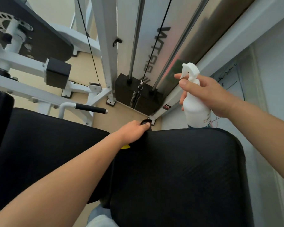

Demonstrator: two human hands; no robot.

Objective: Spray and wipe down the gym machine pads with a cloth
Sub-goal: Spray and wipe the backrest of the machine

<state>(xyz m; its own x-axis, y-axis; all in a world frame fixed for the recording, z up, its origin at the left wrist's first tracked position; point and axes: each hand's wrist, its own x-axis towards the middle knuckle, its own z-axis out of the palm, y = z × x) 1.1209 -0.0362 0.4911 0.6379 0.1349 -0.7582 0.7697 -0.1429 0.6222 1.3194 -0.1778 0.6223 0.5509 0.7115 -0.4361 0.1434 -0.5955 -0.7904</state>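
Observation:
Two black gym machine pads fill the lower view, a big one (179, 169) at the right and another (47, 145) at the left. My left hand (134, 130) reaches to the big pad's top left corner. Its fingers are curled round a fold of black fabric (144, 123), which looks like a dark cloth; its edges are hard to tell from the pad. My right hand (208, 95) holds a white spray bottle (195, 108) upright above the pad's far edge. The thumb lies on the bottle's neck, a finger is by the trigger, and the nozzle points left.
Beyond the pads stand the black weight stack (138, 94), its chrome guide rods and the cable. A white frame with a black-gripped handle (90, 108) lies at the left. A wall (269, 63) is close on the right. Something yellow (125, 146) shows under my left wrist.

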